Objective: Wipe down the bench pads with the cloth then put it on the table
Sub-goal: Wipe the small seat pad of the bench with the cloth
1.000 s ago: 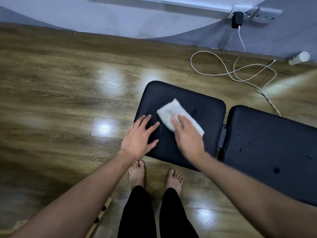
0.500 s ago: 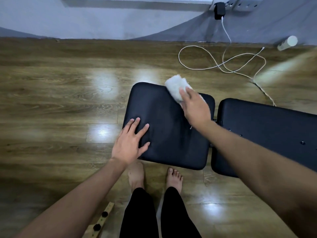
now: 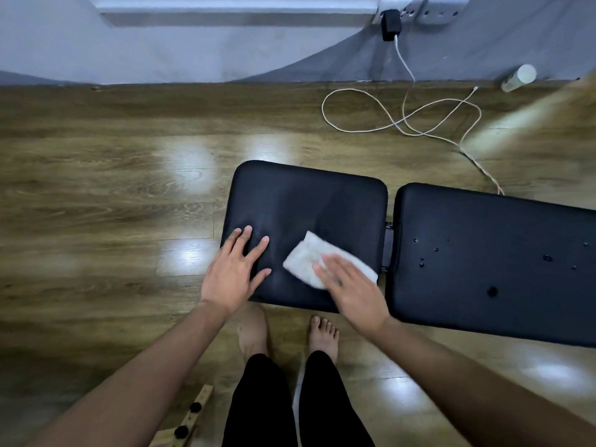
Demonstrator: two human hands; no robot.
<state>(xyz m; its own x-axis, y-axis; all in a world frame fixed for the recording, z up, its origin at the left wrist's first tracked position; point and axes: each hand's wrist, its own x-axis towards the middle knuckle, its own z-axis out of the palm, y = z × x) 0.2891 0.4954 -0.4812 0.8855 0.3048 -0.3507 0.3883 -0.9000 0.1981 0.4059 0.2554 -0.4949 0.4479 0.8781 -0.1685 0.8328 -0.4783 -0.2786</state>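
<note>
Two black bench pads lie side by side over the wooden floor: a smaller seat pad (image 3: 306, 201) in the middle and a longer back pad (image 3: 490, 240) to its right, dotted with water drops. A folded white cloth (image 3: 304, 258) lies flat on the seat pad's near right part. My right hand (image 3: 351, 288) presses down on the cloth with flat fingers. My left hand (image 3: 233, 272) rests flat on the seat pad's near left corner, fingers spread, holding nothing.
A white charging cable (image 3: 400, 121) loops across the floor behind the bench, running from a black plug (image 3: 391, 24) in a wall socket. A white cylinder (image 3: 519, 78) lies by the wall at the right. My bare feet (image 3: 254, 330) stand just in front of the seat pad. A wooden piece (image 3: 190, 417) sits at lower left.
My right hand has swept the cloth from the seat pad's far edge back to its near right part. My left hand stayed on the near left corner.
</note>
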